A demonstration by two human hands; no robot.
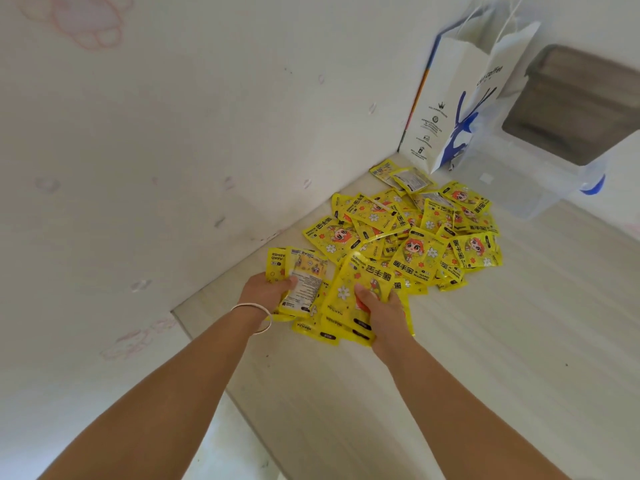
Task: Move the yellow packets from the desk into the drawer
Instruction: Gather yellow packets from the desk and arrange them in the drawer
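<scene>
A heap of several yellow hand-warmer packets (pixel 426 233) lies on the pale wooden desk (pixel 485 341), against the white wall. My left hand (pixel 266 292) grips a small bundle of packets (pixel 301 275) at the heap's near left edge. My right hand (pixel 381 306) holds another bundle of packets (pixel 349 299) at the near edge, thumb on top, fingers curled under. No drawer is in view.
A white paper bag (pixel 460 98) with blue print stands in the far corner. Beside it sits a clear plastic box (pixel 526 181) with a blue clasp. The white wall (pixel 138 168) runs along the desk's left side. A thin bangle circles my left wrist.
</scene>
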